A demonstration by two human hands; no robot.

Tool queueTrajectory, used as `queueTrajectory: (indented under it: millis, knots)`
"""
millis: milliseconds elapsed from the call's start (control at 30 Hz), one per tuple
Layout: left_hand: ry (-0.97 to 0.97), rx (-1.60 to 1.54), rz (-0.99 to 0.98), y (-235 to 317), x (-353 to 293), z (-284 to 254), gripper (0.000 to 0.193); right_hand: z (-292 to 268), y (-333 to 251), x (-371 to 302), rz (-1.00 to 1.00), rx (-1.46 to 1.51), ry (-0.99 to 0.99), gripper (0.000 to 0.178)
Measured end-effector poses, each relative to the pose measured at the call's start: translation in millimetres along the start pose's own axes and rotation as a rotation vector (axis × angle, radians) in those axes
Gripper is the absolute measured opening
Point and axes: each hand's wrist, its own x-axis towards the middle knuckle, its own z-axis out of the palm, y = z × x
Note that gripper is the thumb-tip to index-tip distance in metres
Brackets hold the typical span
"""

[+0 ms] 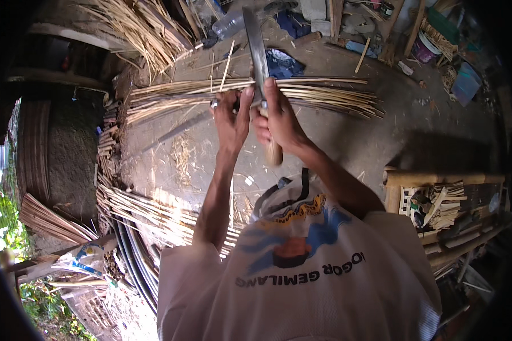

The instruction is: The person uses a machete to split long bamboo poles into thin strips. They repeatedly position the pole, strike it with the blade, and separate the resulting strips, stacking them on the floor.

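My right hand (280, 122) is wrapped round the wooden handle of a machete (257, 48), thumb pressed along the base of the blade. The long metal blade points away from me. Close beside it on the left, my left hand (231, 122) is closed, with curled fingers and its thumb against the near part of the blade. What those fingers grip is hidden. Beyond and beneath both hands, a spread bundle of thin bamboo strips (338, 96) runs from left to right. A single pale strip (227, 65) sticks out past my left hand.
More split strips (145, 34) are heaped at the far left, and others (148, 207) lie near my left arm beside dark pipes (132, 256). A blue cloth (284, 63) lies beyond the bundle. At the right stands a bamboo frame (438, 179); a tub (425, 48) is far right.
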Motion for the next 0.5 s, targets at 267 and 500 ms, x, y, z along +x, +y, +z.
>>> queueTrajectory:
  millis: [267, 500]
  knots:
    - [-0.172, 0.135, -0.051, -37.1, 57.3, -53.6, 0.048, -5.6, -31.3, 36.3, -0.048, 0.024, -0.094, 0.03]
    - [-0.285, -0.07, -0.119, -65.9, 57.4, -53.9, 0.043, -0.2, 9.7, 28.5, 0.215, 0.071, -0.182, 0.019]
